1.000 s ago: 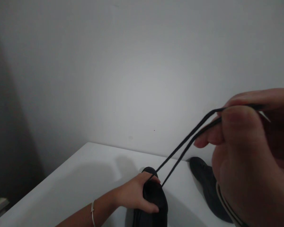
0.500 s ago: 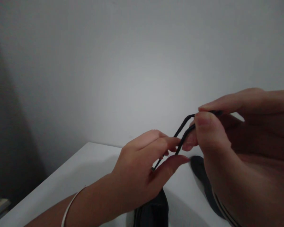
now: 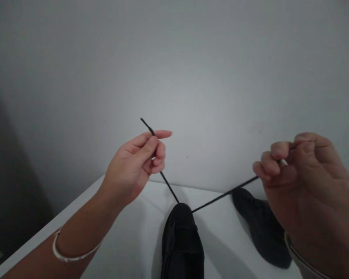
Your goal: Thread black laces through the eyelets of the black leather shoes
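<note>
Between the left hand's grip [image 3: 136, 164] and the right hand's grip [image 3: 304, 174] lies a wide open gap, with the wall [image 3: 192, 85] closing it off at the back. Lower down, the lace [image 3: 170, 188] narrows that gap to a V: one taut strand slants up from the near shoe [image 3: 183, 238] to each side, so a sideways pass just above the shoe's far end would snag. Between this shoe and the other shoe [image 3: 258, 224] a strip of table [image 3: 128, 244] shows, but the right strand spans its far part. Left of the near shoe there is room low down, partly overhung by the left forearm [image 3: 81, 228].
</note>
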Available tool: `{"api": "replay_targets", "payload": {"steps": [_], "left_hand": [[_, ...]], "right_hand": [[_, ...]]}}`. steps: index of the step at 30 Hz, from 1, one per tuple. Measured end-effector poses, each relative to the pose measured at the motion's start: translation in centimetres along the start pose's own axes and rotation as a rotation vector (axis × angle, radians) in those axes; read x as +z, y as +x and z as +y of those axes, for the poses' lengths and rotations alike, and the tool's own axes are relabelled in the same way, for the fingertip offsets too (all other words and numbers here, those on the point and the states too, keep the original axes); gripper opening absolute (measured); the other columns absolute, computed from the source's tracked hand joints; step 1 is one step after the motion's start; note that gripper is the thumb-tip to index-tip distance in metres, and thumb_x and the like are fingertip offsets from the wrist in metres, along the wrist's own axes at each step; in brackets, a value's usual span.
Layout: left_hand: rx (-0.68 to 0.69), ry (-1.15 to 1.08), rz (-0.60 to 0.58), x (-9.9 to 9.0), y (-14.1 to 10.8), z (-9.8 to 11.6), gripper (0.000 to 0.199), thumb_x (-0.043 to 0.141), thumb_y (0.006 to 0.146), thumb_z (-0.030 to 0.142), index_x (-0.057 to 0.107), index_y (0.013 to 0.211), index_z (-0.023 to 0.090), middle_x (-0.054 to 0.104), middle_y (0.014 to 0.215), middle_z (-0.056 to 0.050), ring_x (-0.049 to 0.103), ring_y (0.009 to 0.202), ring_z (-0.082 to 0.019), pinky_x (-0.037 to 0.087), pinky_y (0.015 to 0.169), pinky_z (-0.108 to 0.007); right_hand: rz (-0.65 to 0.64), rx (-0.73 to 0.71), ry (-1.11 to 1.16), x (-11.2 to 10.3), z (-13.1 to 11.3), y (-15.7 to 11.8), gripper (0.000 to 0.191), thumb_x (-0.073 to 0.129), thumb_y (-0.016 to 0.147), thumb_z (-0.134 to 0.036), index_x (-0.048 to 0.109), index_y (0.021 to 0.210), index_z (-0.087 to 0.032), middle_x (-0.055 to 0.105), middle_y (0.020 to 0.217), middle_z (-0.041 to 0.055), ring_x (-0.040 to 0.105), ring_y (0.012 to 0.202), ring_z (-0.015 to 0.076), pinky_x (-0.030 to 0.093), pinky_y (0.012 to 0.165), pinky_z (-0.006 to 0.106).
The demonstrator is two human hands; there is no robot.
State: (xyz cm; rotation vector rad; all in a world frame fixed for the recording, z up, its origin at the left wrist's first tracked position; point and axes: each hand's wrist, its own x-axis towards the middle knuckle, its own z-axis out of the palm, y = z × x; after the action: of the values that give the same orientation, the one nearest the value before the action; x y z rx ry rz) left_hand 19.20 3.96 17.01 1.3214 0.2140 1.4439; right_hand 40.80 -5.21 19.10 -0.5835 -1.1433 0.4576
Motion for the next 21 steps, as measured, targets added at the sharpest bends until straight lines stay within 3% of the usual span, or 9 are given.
{"api": "replay_targets", "payload": {"steps": [3,8,13,15,18,21], "left_hand": [[-0.048,-0.007,0.113,-4.0,-0.1,-0.8,0.018,0.061,0.085,0.029,0.069,0.088,0.012,0.039,0.052,0.006,0.026,0.042,-0.004,0.024,0.036,-0.012],[-0.194,0.143,0.317,-10.4,-3.1,-2.3,0.021,0.059,0.086,0.033,0.069,0.085,0.014,0.028,0.049,0.007,0.02,0.044,-0.006,0.025,0.038,-0.015],[-0.274,0.243,0.485,-14.2,-6.5,-3.6,0.022,0.054,0.088,0.037,0.068,0.084,0.021,0.022,0.049,0.006,0.017,0.044,-0.009,0.023,0.038,-0.02],[-0.309,0.306,0.526,-14.9,-7.3,-4.2,0.021,0.059,0.085,0.04,0.067,0.084,0.021,0.024,0.049,0.007,0.019,0.045,-0.009,0.023,0.039,-0.02],[-0.379,0.491,0.515,-15.5,-7.7,-5.4,0.031,0.063,0.079,0.05,0.066,0.085,0.02,0.026,0.049,0.008,0.024,0.046,-0.008,0.023,0.042,-0.02],[-0.523,0.687,0.321,-14.8,-7.3,-6.8,0.045,0.059,0.076,0.061,0.066,0.084,0.017,0.032,0.048,0.008,0.025,0.044,-0.008,0.019,0.042,-0.02]], "right_hand": [[0.127,0.1,-0.03,-4.1,1.4,-0.4,0.003,0.061,0.086,-0.023,0.059,0.086,-0.025,0.045,0.07,-0.0039,0.038,0.053,0.0067,0.034,0.043,0.016],[0.343,0.166,-0.161,-11.5,3.5,-2.3,0.015,0.074,0.072,-0.029,0.063,0.079,-0.022,0.038,0.062,-0.0046,0.033,0.052,0.0072,0.032,0.04,0.017],[0.408,0.266,-0.225,-17.9,6.1,-5.2,0.017,0.078,0.069,-0.029,0.063,0.073,-0.021,0.038,0.061,-0.0036,0.035,0.051,0.0073,0.033,0.038,0.016],[0.44,0.277,-0.278,-19.1,7.2,-6.1,0.02,0.079,0.066,-0.031,0.064,0.076,-0.022,0.043,0.063,-0.0027,0.039,0.052,0.0078,0.034,0.039,0.016],[0.46,0.327,-0.415,-19.2,8.9,-6.6,0.035,0.082,0.059,-0.041,0.066,0.083,-0.021,0.055,0.074,0.0005,0.045,0.057,0.0088,0.036,0.041,0.016],[0.269,0.504,-0.551,-17.5,10.6,-6.5,0.04,0.077,0.065,-0.05,0.065,0.09,-0.02,0.052,0.067,-0.0017,0.04,0.053,0.0079,0.029,0.04,0.016]]}}
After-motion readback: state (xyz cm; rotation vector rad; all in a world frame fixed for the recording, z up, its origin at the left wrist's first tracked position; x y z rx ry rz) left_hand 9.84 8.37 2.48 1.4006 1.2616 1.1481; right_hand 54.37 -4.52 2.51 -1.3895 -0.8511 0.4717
